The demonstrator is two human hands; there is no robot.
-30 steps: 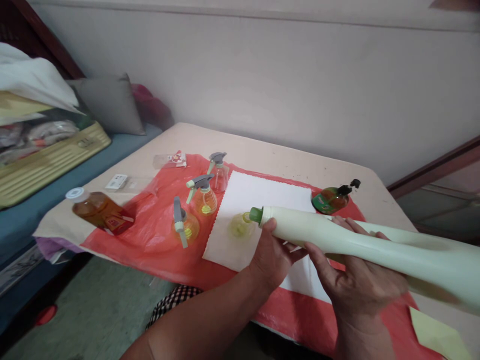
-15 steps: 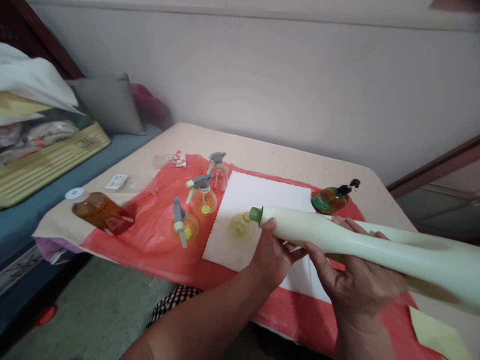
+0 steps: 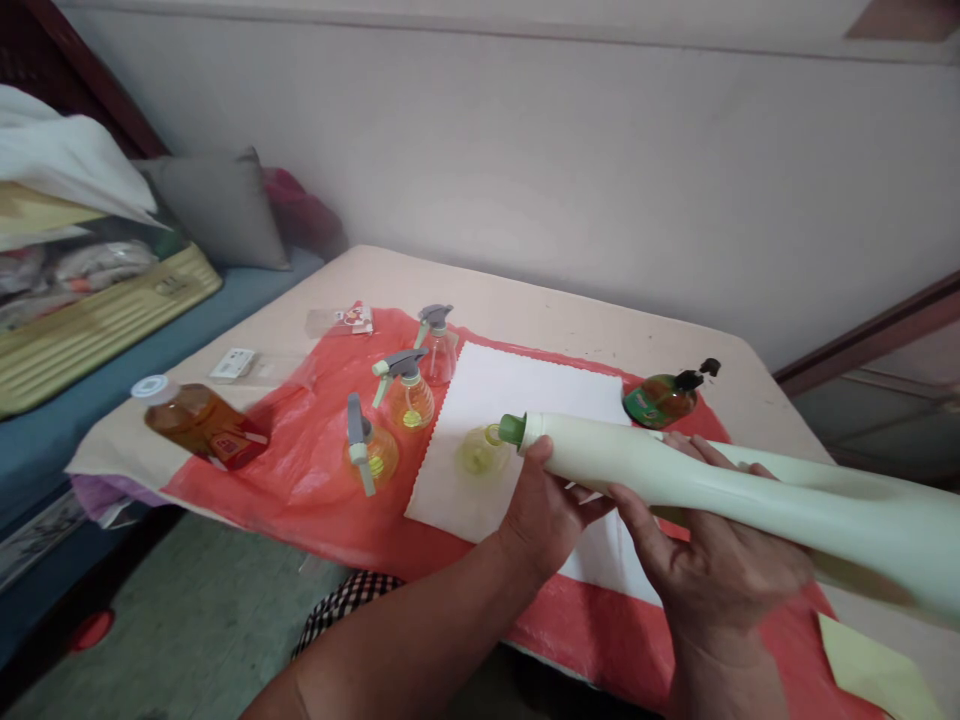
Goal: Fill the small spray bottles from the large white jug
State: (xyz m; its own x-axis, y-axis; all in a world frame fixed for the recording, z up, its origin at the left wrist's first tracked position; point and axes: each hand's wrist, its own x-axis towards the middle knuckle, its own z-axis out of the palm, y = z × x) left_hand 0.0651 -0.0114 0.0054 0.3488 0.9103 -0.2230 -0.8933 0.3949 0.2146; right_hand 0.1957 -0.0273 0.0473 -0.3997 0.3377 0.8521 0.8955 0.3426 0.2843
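Observation:
A large pale green jug (image 3: 622, 445) with a dark green spout (image 3: 513, 429) lies tilted nearly level across the right half of the head view. My left hand (image 3: 551, 505) grips its neck from below, thumb on the near side. Around the handle further back, my right hand (image 3: 720, 545) is closed. Just below the spout, a small clear bottle (image 3: 480, 455) with yellowish liquid and no spray head stands on a white cloth (image 3: 540, 375). The spout hides part of the bottle's mouth, and I cannot tell whether liquid is flowing.
Several spray bottles (image 3: 411, 400) with grey trigger heads stand left of the cloth on a red plastic sheet (image 3: 300, 500). An amber bottle with a white cap (image 3: 202, 420) is at the left. A green-labelled pump bottle (image 3: 660, 400) stands right. Clear packaging (image 3: 255, 367) lies at the table's left edge.
The liquid in the small bottle looks slightly yellower. My hands and the jug have barely moved.

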